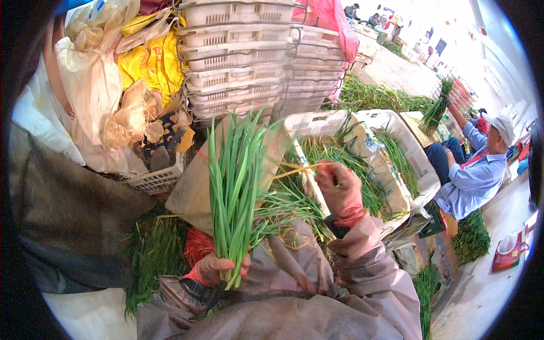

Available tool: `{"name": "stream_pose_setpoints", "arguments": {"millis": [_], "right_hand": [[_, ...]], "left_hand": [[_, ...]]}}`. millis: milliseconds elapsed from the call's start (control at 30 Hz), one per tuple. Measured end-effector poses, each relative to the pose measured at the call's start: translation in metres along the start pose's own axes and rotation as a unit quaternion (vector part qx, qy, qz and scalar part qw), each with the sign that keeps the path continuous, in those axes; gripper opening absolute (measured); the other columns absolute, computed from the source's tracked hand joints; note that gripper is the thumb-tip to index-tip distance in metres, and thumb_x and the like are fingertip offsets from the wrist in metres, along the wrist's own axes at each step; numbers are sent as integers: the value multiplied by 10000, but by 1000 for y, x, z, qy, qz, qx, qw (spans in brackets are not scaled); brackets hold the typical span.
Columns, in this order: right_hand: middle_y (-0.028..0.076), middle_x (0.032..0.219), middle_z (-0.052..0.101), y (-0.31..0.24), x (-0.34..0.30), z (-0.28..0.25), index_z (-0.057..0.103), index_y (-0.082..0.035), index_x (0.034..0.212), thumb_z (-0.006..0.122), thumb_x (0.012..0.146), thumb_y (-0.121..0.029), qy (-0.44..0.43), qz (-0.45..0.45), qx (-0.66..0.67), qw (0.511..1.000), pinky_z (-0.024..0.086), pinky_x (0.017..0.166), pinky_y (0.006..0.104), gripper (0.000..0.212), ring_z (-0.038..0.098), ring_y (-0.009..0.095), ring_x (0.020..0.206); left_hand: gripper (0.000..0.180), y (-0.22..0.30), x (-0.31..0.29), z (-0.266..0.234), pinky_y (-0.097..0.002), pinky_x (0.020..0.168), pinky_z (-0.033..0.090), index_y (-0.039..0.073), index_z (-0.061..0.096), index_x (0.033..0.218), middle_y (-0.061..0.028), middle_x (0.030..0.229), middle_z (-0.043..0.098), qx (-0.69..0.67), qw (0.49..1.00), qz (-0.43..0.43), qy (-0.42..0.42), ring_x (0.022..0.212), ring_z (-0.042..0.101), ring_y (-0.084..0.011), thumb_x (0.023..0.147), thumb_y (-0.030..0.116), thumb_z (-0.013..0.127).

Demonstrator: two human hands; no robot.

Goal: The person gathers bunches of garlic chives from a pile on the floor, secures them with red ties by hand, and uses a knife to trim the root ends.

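Observation:
My left hand (212, 267), in a reddish glove, is wrapped round the lower end of a bunch of garlic chives (235, 187). The long flat green leaves point up and away from me. To the right of the bunch, my right hand (340, 190), also gloved and slightly blurred, is closed on a yellowed leaf (292, 171) that stretches toward the bunch. Thin loose leaves (289, 209) trail between the hands, over my lap. Behind the bunch slants a brownish board (190, 190).
Stacked white crates (235, 56) rise ahead. White crates of chives (422, 161) stand at the right. More chives (156, 255) lie by my left arm. Plastic bags (90, 96) fill the far left. A seated person (479, 170) at the right lifts a green bunch (436, 113).

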State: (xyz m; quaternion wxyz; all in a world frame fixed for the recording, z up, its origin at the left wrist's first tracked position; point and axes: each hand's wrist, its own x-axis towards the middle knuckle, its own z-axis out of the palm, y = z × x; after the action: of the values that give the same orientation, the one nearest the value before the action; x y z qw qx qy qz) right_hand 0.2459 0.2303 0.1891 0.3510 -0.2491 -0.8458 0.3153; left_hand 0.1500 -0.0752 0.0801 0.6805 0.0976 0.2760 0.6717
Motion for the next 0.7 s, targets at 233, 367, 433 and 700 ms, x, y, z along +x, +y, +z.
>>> {"name": "stream_pose_setpoints", "arguments": {"millis": [233,367,433,700], "right_hand": [[64,762,633,34,18,-45,618,-12,873,575,887,-85,148,131,242,950,485,593,236,86,583,111,645],[107,858,672,120,-2,-37,623,-84,1055,646,827,-202,-165,48,-172,970,473,604,306,258,599,183,662],[122,841,661,127,-31,-26,554,-86,1174,680,783,-175,-361,1,-202,910,488,667,304,420,616,184,763],[28,960,628,17,-74,43,601,-16,1114,629,865,-141,-448,115,191,866,464,723,234,280,548,73,833]], "left_hand": [[687,-5,-2,-7,-350,758,476,29,394,1276,-78,937,551,-61,997,40,-34,827,547,-204,697,193,724],[686,5,-5,11,-339,721,482,38,394,1283,-76,923,555,-59,996,67,-16,807,554,-202,696,186,717],[662,15,0,18,-323,690,498,39,407,1263,-78,910,577,-24,995,94,-25,777,576,-200,698,199,713],[829,38,29,24,-323,707,518,120,216,1420,-65,951,572,-16,990,120,69,792,588,-167,737,163,685]]}}
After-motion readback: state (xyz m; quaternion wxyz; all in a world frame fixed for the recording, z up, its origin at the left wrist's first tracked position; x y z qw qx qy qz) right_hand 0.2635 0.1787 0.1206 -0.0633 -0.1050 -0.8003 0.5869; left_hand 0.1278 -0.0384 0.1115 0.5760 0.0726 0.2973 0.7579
